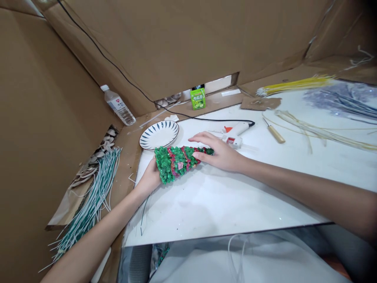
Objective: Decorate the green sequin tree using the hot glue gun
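Head camera view showed a cone-shaped green piece [165,165] at the centre of the frame, its bumpy, glittering surface wound with red sparkly bands and bearing a small pink patch. The left hand [152,173] gripped its wide end, the fingers mostly hidden behind it; the right hand [220,152] was open at the narrow end, digits spread, one overlapping the side, though whether it pressed there I could not tell. Beneath spread a smooth white desk [224,208], with a glossy round plate [160,135] painted in dark strokes just beyond the cone. Right of centre lay a plastic glue gun [237,131] and an awl [276,134] with a rounded wooden handle. At lower left fanned thin green and white stems [94,200]; at upper left, a clear plastic bottle [119,106] stood by brown cardboard [165,43].
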A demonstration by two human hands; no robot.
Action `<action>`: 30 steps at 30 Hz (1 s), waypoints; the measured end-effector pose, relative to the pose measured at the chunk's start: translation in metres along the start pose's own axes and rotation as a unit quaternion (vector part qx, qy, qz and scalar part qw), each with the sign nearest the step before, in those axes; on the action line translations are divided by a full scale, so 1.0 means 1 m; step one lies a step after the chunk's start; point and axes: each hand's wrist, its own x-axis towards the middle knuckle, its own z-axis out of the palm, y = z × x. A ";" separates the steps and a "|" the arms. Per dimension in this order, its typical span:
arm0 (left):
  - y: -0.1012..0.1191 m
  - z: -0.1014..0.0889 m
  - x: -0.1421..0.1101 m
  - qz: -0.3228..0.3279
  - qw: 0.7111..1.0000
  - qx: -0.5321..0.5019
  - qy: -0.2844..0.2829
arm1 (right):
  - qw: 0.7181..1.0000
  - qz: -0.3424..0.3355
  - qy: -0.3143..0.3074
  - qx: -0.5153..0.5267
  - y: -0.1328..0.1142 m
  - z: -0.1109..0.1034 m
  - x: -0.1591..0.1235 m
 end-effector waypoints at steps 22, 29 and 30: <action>-0.004 -0.005 -0.003 -0.020 0.999 -0.037 -0.023 | 0.985 0.082 -0.070 0.137 -0.012 0.002 -0.006; -0.009 -0.007 -0.004 -0.026 1.000 -0.018 0.001 | 0.985 0.091 -0.064 0.134 -0.012 0.003 -0.005; -0.011 -0.008 -0.004 -0.022 1.000 -0.018 0.001 | 0.985 0.090 -0.065 0.133 -0.012 0.003 -0.004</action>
